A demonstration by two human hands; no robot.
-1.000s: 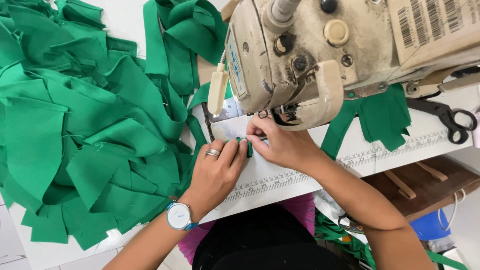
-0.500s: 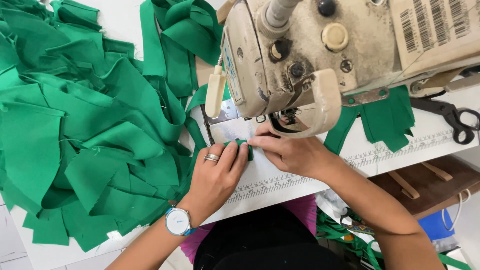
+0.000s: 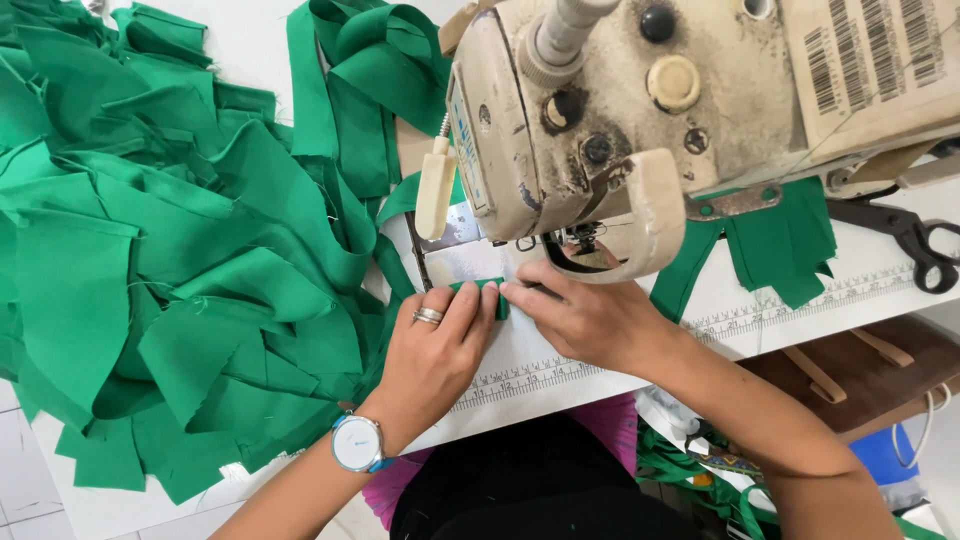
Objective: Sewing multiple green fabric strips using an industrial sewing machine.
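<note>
Green fabric piece [image 3: 490, 292] under flat fingertips [image 3: 478, 300]

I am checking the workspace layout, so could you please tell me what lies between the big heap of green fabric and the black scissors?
In the head view, the sewing machine stands between the green fabric heap and the scissors, with both hands at a small green piece beneath it.

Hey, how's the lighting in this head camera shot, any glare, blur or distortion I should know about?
Head view: bright, even light with soft shadows; the white table nearly washes out at top left; the left hand, right hand and green strip look sharp; the sewing machine looms large from closeness; the ruler edge bows slightly from the wide lens.
</note>
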